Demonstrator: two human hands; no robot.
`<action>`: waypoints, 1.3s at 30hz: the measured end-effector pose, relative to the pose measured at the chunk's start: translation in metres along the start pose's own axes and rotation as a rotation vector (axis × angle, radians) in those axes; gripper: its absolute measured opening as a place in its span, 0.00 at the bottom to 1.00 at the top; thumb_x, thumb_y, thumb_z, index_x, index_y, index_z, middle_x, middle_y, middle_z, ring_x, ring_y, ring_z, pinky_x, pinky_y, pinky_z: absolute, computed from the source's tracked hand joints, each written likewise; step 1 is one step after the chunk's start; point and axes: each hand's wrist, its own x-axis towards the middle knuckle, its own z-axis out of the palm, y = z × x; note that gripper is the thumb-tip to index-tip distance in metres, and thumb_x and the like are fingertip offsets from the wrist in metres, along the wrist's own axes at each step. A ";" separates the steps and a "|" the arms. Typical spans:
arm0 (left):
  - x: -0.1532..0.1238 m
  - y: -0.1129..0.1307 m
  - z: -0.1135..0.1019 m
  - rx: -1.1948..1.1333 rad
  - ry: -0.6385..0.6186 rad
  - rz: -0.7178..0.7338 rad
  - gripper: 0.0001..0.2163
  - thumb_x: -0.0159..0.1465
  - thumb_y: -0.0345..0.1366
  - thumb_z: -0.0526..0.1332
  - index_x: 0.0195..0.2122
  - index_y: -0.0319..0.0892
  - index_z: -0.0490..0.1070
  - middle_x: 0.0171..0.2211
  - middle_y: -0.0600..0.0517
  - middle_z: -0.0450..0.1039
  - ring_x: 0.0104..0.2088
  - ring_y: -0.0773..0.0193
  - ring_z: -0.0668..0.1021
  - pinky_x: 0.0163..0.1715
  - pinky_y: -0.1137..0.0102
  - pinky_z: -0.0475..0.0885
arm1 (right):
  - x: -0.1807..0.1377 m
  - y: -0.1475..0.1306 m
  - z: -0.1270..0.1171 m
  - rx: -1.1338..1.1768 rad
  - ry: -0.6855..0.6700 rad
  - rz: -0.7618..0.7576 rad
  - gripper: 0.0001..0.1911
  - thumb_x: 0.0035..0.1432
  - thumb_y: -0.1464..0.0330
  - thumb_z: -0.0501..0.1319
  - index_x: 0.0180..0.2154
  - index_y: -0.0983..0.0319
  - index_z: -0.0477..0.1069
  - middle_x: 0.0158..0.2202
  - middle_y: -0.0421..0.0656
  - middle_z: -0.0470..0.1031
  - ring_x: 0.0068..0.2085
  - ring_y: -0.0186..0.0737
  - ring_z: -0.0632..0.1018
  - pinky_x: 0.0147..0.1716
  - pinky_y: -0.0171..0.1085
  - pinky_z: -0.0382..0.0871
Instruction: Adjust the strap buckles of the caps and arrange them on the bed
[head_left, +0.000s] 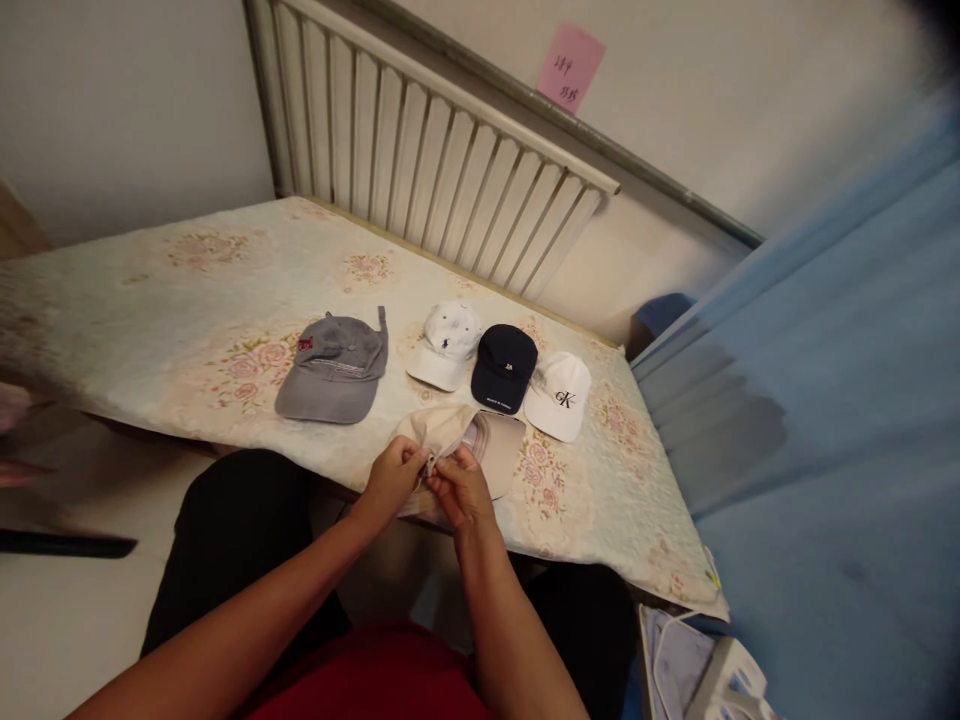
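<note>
While the left hand [393, 473] and right hand [463, 488] pinch the beige cap [435, 427] between fingertips, it is just on the near side of the dark cap [504, 362]. White caps [566, 385] flank the dark cap.

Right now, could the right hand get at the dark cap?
Probably yes, once free: the right hand is holding the back of the beige cap, which it would likely have to release. The dark cap lies just beyond, and nothing seems to cover its top.
</note>
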 end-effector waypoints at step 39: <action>-0.006 0.001 -0.004 0.083 -0.020 -0.002 0.09 0.56 0.43 0.55 0.24 0.43 0.62 0.17 0.59 0.62 0.21 0.67 0.66 0.23 0.72 0.61 | -0.001 -0.005 0.003 -0.002 0.004 -0.017 0.19 0.39 0.74 0.70 0.37 0.62 0.72 0.25 0.35 0.75 0.23 0.27 0.74 0.23 0.26 0.69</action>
